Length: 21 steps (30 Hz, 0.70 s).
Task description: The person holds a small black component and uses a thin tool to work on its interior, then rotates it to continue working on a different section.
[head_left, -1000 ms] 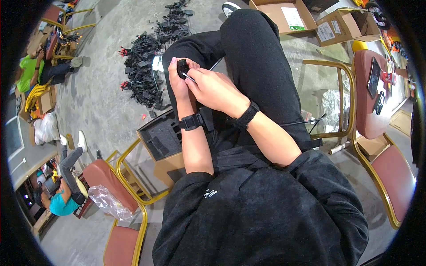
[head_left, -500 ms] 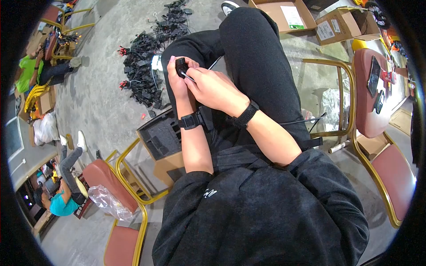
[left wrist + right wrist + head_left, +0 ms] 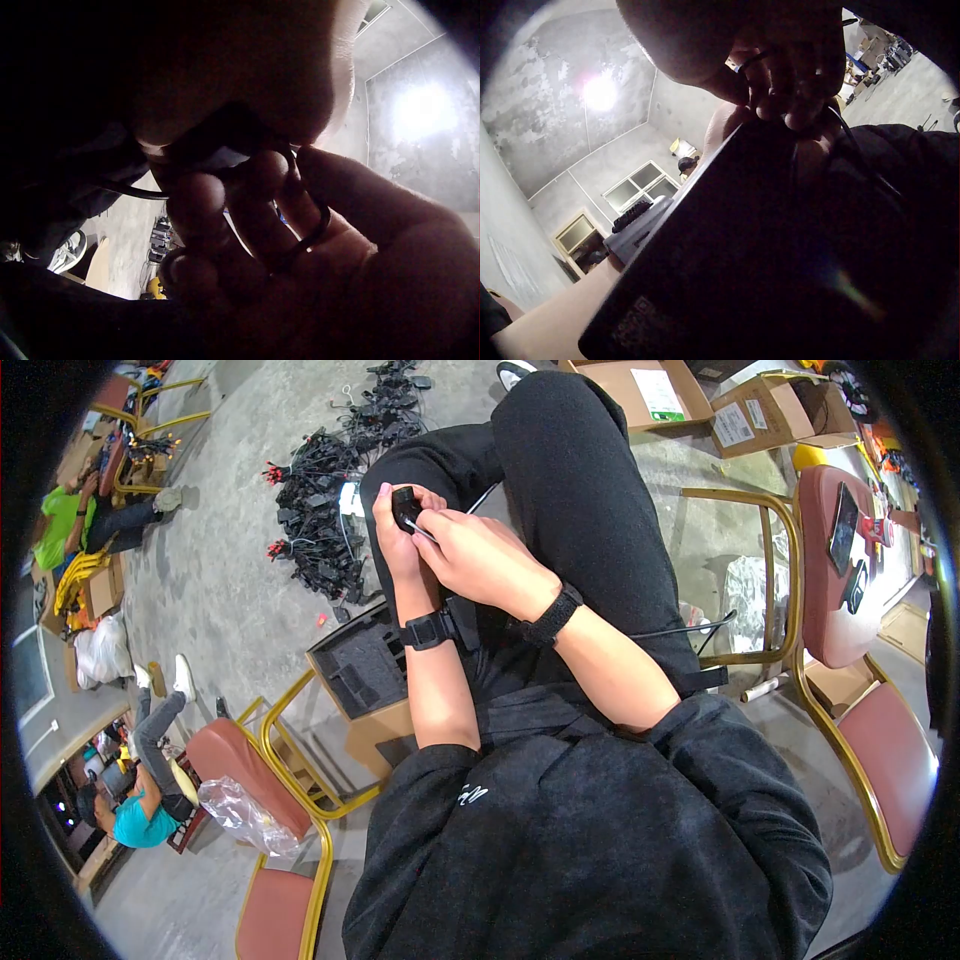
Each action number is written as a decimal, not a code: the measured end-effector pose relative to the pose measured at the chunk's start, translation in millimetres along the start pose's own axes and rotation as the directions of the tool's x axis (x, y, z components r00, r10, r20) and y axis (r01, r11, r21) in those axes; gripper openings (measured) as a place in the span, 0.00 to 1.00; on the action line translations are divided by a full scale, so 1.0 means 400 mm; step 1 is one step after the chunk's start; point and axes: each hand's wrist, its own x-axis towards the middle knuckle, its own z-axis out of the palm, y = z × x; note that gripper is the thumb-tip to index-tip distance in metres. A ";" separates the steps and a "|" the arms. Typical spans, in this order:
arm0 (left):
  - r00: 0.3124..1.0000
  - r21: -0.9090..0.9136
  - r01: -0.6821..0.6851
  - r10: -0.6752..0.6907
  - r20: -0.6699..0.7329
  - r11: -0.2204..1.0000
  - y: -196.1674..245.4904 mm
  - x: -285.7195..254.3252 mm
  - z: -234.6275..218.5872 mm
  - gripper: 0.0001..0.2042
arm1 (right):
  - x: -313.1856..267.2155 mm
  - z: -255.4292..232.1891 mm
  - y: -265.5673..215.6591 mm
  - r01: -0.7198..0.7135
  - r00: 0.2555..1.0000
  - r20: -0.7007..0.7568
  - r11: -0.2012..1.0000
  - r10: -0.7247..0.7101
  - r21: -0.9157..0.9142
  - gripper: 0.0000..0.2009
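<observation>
In the head view both hands meet over the lap. My left hand (image 3: 402, 552) holds a small black part (image 3: 405, 506), its thumb along one side. Against that part, my right hand (image 3: 490, 565) pinches a thin cable (image 3: 421, 532), whose lit edge looks pale. The left wrist view is dark; a black cable (image 3: 131, 190) runs in from the side and a loop of it passes across the curled fingers (image 3: 196, 196). From the right wrist, the cable (image 3: 870, 166) hangs below the fingers. The exact kind of the black part cannot be told.
A pile of black cabled devices (image 3: 318, 510) lies on the floor ahead. A box with a dark foam insert (image 3: 362, 665) stands by the left arm. Chairs flank both sides, the right one (image 3: 835, 570) bearing a phone (image 3: 843, 525). Open cartons (image 3: 765, 422) sit at the far right.
Both hands stay together at the black part with almost the same grip. The part has tilted slightly, and the whole view has shifted a little.
</observation>
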 end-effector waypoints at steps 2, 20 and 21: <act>1.000 -0.011 0.003 -0.003 0.007 1.000 0.000 0.001 -0.001 0.21 | 0.001 -0.005 -0.005 0.001 1.000 -0.004 1.000 -0.001 0.002 0.10; 1.000 -0.023 0.005 -0.004 0.029 1.000 -0.005 0.008 -0.014 0.23 | 0.002 -0.008 -0.012 -0.107 0.991 0.083 0.994 0.104 0.037 0.10; 1.000 -0.023 0.005 -0.004 0.029 1.000 -0.006 0.008 -0.014 0.23 | 0.002 -0.008 -0.012 -0.107 0.991 0.085 0.993 0.103 0.039 0.10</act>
